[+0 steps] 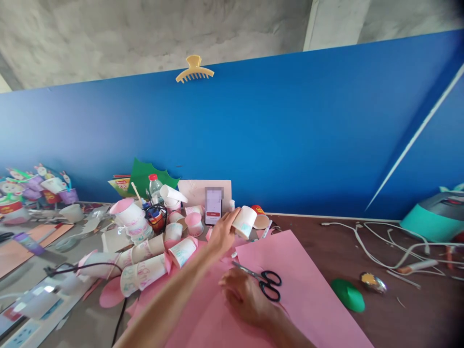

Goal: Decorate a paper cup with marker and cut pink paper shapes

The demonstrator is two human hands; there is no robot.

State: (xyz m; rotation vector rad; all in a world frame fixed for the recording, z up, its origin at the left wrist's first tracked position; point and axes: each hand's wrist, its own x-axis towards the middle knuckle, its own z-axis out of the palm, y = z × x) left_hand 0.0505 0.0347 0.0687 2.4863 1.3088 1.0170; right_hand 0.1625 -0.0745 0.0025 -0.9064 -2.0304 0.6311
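A white paper cup (245,223) with a pale blue-green print is tilted at the far end of the pink paper sheet (308,295). My left hand (224,231) is closed on the cup's left side, its thumb partly hidden. Lower down, my right hand (241,294) is over the sheet with its fingers curled in. Whatever they may hold is hidden. Black-handled scissors (267,282) lie just beside this hand, blades pointing left. Another printed paper cup (183,251) lies on its side left of my left forearm.
Stacked paper cups (145,274) lie at the left, with a black cable (121,309) close by. A phone (213,207) stands upright at the back. White cables (377,251), a green cone-shaped piece (348,295) and a shiny round object (373,282) are at the right.
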